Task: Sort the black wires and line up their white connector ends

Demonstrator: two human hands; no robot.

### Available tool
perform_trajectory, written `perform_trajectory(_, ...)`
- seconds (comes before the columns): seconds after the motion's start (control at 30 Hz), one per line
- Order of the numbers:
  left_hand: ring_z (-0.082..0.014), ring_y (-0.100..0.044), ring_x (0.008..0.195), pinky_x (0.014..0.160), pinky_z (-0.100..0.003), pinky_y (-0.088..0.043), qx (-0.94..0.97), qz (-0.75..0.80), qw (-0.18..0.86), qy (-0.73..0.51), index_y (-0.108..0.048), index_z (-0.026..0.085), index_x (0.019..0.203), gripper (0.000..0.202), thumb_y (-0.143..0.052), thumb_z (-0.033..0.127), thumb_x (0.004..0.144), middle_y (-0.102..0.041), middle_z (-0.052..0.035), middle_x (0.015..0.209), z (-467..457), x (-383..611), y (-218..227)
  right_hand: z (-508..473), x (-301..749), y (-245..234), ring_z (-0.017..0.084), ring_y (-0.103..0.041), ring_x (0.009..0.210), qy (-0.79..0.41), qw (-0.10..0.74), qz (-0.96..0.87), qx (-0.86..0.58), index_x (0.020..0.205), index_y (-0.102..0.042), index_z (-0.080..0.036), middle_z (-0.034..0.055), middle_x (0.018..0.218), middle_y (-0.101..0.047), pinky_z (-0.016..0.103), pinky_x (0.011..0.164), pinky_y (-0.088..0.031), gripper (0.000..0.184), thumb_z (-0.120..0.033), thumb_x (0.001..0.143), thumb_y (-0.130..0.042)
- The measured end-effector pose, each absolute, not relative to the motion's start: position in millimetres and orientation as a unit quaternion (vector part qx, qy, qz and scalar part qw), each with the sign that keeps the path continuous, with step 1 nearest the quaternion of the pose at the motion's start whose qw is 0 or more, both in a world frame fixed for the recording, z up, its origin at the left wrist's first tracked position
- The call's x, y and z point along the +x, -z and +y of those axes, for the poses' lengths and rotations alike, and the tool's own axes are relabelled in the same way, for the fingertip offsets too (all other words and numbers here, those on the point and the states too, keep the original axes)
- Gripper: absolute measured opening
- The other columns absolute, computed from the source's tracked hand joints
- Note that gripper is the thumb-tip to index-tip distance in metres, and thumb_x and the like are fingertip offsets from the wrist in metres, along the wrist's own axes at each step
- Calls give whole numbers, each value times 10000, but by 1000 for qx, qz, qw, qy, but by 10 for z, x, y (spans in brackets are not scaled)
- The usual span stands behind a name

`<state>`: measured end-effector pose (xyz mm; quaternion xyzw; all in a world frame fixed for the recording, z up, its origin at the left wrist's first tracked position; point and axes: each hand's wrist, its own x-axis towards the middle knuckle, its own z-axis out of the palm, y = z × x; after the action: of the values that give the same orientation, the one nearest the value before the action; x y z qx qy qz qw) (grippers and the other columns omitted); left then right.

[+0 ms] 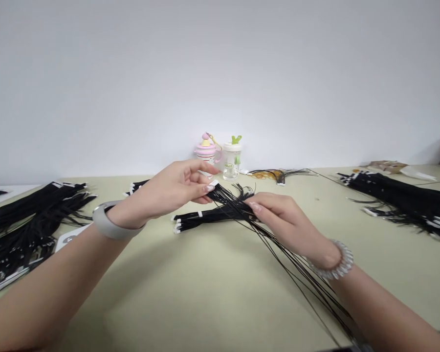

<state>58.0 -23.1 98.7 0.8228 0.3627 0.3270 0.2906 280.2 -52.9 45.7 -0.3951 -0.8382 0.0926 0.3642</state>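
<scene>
A bundle of thin black wires (225, 196) with a white connector (214, 183) at one end stretches between my hands above the table. My left hand (185, 183) pinches the connector end between thumb and fingers. Farther along, my right hand (278, 215) grips the same wires, thumb on top. From there the loose strands run down toward the lower right, past my right wrist. Below and behind my hands lie more black wire bundles (196, 220) with white connectors at their left ends.
Heaps of black wire harnesses lie at the left (33, 220) and right (399, 198) of the table (190, 293). By the wall stand a pink-lidded cup (206, 149) and a clear bottle (231, 164). Black and orange wires (275, 174) lie right of them.
</scene>
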Motion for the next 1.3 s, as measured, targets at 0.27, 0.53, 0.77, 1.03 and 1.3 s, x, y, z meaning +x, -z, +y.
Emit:
perform_trajectory(0.27, -126, -657, 649, 548, -217, -532, 836, 352, 318, -277, -546, 237, 1067, 286, -521, 206, 783, -682, -6, 804, -367, 623, -930, -639, 2600, -378, 70, -382, 550, -127, 367, -837, -386, 678, -518, -151, -25, 600, -465, 205, 534, -296, 250, -248, 878, -405)
perform_trajectory(0.53, -118, -638, 636, 514, -197, -496, 843, 344, 306, -277, -566, 262, 1054, 273, -518, 215, 789, -670, 5, 775, -361, 594, -924, -686, 2587, -340, 56, -348, 494, -79, 386, -819, -418, 673, -503, -157, -40, 544, -436, 199, 497, -266, 274, -271, 890, -379)
perform_trajectory(0.77, -128, -639, 687, 574, -212, -500, 827, 368, 335, -260, -563, 223, 1064, 285, -516, 236, 784, -654, -7, 799, -404, 627, -979, -612, 2630, -335, 42, -353, 452, 1, 386, -815, -433, 662, -542, -154, -53, 501, -459, 184, 470, -275, 122, -161, 772, -490)
perform_trajectory(1.03, -113, -643, 651, 625, -214, -534, 762, 451, 258, -387, -562, 237, 1107, 384, -627, 278, 731, -616, 16, 718, -245, 112, -1306, -193, 3279, -496, 107, -473, 496, 33, 368, -707, -603, 716, -629, -175, 5, 602, -598, 246, 503, -336, 146, -263, 761, -521)
perform_trajectory(1.3, -149, -644, 782, 745, -274, -515, 786, 503, 246, -262, -468, 273, 1201, 451, -567, 362, 770, -628, -7, 802, 100, -143, -1278, -76, 3640, -554, 151, -555, 647, -320, 540, -574, -525, 580, -586, -158, 33, 622, -585, 293, 651, -466, 212, -338, 621, -692)
